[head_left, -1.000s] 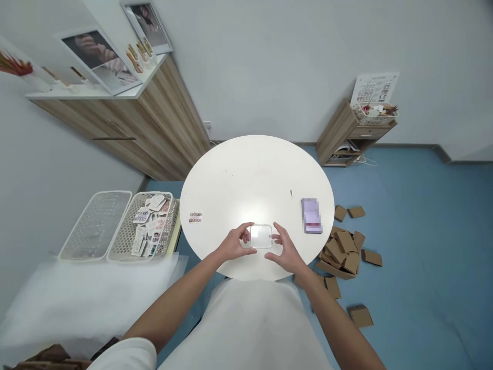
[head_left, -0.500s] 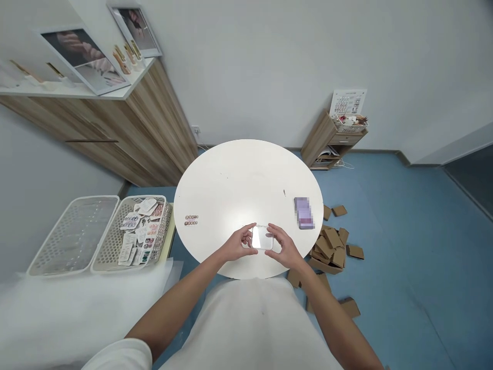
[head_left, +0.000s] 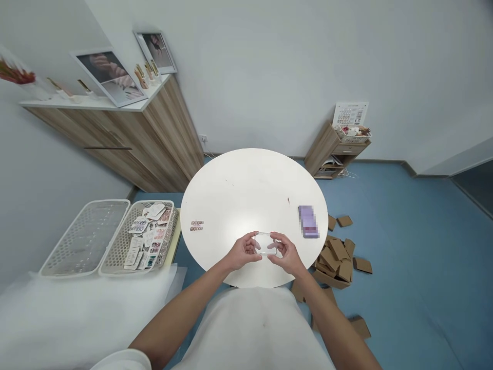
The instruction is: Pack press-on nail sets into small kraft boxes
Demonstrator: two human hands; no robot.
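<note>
A small clear plastic box [head_left: 265,244] is held level over the near part of the white oval table [head_left: 250,180]. My left hand [head_left: 245,251] grips its left end between thumb and fingers. On the opposite end, my right hand [head_left: 286,254] pinches it the same way. Through the see-through walls some fingertips show. To the left on the tabletop lies a set of press-on nails [head_left: 196,225] in two rows. A purple box [head_left: 308,222], partly blurred out, lies near the right edge. Beyond it is a small thin dark item [head_left: 288,201].
Left of the table, a white basket [head_left: 173,226] holds several nail cards, beside another white basket [head_left: 52,257]. Cardboard boxes [head_left: 335,259] are piled on the floor at right. A wooden cabinet [head_left: 169,139] and a small shelf unit [head_left: 321,149] stand by the wall.
The view has shifted a little, so the whole scene sits lower and further right. Both hands still hold the clear plastic box, which has tilted slightly; its glare has faded.
</note>
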